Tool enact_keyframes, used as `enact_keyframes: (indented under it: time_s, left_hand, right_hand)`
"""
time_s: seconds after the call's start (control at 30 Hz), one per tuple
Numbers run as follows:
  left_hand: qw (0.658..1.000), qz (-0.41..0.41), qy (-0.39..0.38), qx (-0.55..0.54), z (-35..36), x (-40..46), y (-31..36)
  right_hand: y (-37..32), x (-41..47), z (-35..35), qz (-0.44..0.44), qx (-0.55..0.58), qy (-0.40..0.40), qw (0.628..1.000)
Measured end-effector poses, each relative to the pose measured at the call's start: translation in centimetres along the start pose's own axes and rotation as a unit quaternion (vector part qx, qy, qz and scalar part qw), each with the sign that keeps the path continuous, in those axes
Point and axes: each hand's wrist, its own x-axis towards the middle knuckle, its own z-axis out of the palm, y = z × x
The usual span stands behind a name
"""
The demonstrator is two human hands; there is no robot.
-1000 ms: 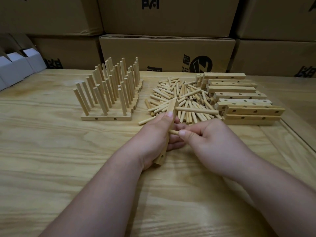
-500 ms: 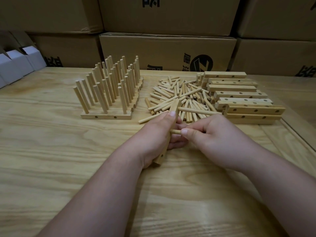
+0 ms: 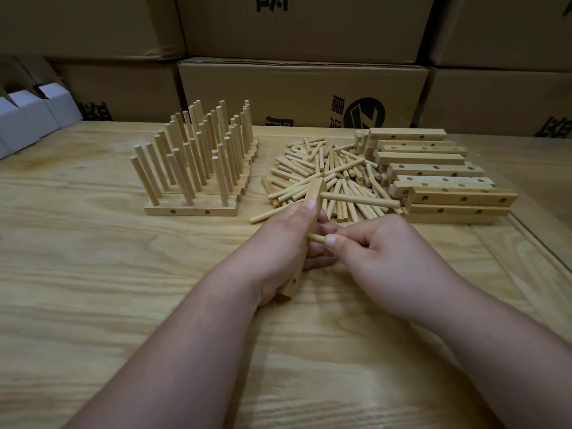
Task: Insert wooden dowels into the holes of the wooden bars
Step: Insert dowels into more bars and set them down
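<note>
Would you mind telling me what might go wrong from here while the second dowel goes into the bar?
1. The left hand holds the bar off the table, so the dowel pinched by the right hand may meet the hole at an angle and jam.
2. The dowel already seated in the bar juts over the loose dowel pile; tilting the bar might scatter it.

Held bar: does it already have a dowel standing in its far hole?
Yes: one dowel sticks out sideways from the far end of the bar gripped by the left hand.
</note>
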Motion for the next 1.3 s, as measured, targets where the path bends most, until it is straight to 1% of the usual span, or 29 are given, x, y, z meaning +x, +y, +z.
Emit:
enact_keyframes:
  time_s: [0.17, 0.27, 0.37, 0.43, 0.53, 0.67, 0.73, 0.77, 0.8, 0.83, 0.87, 0.9, 0.93, 0.97, 1.0, 1.03, 1.1, 1.2, 1.23, 1.3]
  left_hand:
    - [0.999, -0.002, -0.004, -0.041, -0.2, 0.1, -0.2]
    - [0.999, -0.006, 0.003, -0.054, -0.4, 0.3, -0.3]
    - [0.99, -0.031, -0.021, -0.139, -0.5, 0.3, -0.1]
    - [0.986, -0.041, -0.04, -0.155, -0.5, 0.3, 0.2]
    - [0.986, -0.045, -0.045, -0.155, -0.6, 0.4, 0.1]
    - [0.99, -0.021, -0.004, -0.136, -0.5, 0.7, -0.3]
    - [0.988, -0.012, 0.021, -0.154, -0.6, 0.9, -0.3]
    - [0.985, -0.012, 0.034, -0.169, -0.7, 1.0, -0.3]
    - [0.982, -0.013, 0.044, -0.186, -0.9, 1.0, -0.2]
    - [0.978, -0.013, 0.049, -0.202, -1.0, 1.1, -0.1]
    - [0.976, -0.012, 0.052, -0.213, -1.0, 1.1, 0.0]
    - [0.974, -0.011, 0.056, -0.221, -1.1, 1.0, 0.1]
    - [0.972, -0.009, 0.06, -0.227, -1.1, 1.0, 0.1]
    - [0.97, -0.008, 0.062, -0.234, -1.1, 1.0, 0.2]
    - [0.968, -0.007, 0.062, -0.241, -1.1, 0.9, 0.2]
    - [0.967, -0.006, 0.062, -0.249, -1.1, 0.9, 0.3]
    - [0.962, -0.011, 0.064, -0.265, -1.1, 0.8, 0.3]
    - [0.951, -0.026, 0.06, -0.303, -1.4, 0.8, 0.3]
    - [0.948, -0.031, 0.058, -0.311, -1.6, 0.8, 0.3]
    - [0.945, -0.036, 0.057, -0.32, -1.7, 0.9, 0.3]
  right_hand:
    - [-0.2, 0.2, -0.7, 0.031, 0.032, -0.022, 0.999]
    - [-0.3, 0.3, -1.1, 0.048, 0.075, -0.03, 0.996]
    - [-0.2, 0.7, -1.6, 0.081, 0.142, 0.029, 0.986]
    - [0.0, 0.9, -1.9, 0.103, 0.177, 0.048, 0.978]
    - [0.6, 1.0, -2.1, 0.099, 0.172, 0.062, 0.978]
    - [0.8, 0.8, -2.4, 0.053, 0.181, 0.095, 0.977]
    - [0.8, 0.9, -2.8, 0.034, 0.219, 0.115, 0.968]
    - [1.0, 1.0, -2.9, 0.033, 0.223, 0.138, 0.964]
    - [1.3, 1.0, -3.1, 0.039, 0.201, 0.168, 0.964]
    - [1.8, 1.1, -3.2, 0.047, 0.14, 0.198, 0.969]
    - [2.5, 1.2, -3.3, 0.057, 0.042, 0.214, 0.974]
    - [3.1, 1.2, -3.2, 0.069, -0.071, 0.205, 0.974]
    - [3.6, 1.2, -3.0, 0.08, -0.168, 0.182, 0.966]
    - [3.9, 1.2, -2.7, 0.086, -0.238, 0.153, 0.955]
    - [4.2, 1.2, -2.4, 0.093, -0.28, 0.127, 0.947]
    - [4.4, 1.2, -2.1, 0.103, -0.299, 0.11, 0.942]
    - [4.5, 1.2, -2.0, 0.104, -0.298, 0.109, 0.943]
    - [4.3, 1.1, -1.7, 0.037, -0.275, 0.113, 0.954]
    - [4.1, 0.9, -1.5, 0.01, -0.274, 0.096, 0.957]
    - [3.8, 0.8, -0.8, -0.033, -0.287, 0.027, 0.957]
